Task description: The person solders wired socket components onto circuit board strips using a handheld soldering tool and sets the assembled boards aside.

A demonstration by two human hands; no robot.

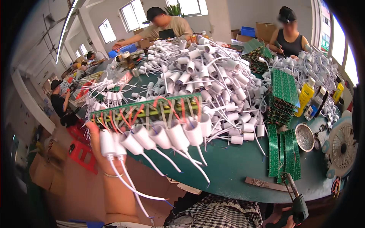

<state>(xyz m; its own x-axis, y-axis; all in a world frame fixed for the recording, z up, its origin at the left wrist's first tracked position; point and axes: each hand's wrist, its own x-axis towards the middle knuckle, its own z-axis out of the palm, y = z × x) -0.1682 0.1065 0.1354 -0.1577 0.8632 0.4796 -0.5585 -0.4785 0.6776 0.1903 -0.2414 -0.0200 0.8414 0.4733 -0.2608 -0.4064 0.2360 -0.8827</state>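
My left hand point(99, 146) is closed around the left end of a long green circuit board strip point(152, 106), lifted above the table's near edge. Red and grey wires run along the strip, and several white lamp sockets point(177, 137) with white cables hang from it. At the lower right, my right hand point(288, 221) is partly cut off by the picture's edge. Its fingers wrap the dark handle of a soldering iron point(299, 209), whose metal tip end points up and left, near a flat metal bar point(266, 183) on the table.
A big heap of white sockets point(224, 81) covers the green table point(224, 163). Stacked circuit boards point(283, 91), flat green strips point(273, 152), a round metal dish point(305, 137), a yellow bottle point(305, 97) and a fan point(342, 148) stand right. Two people sit across; red stools point(83, 155) stand left.
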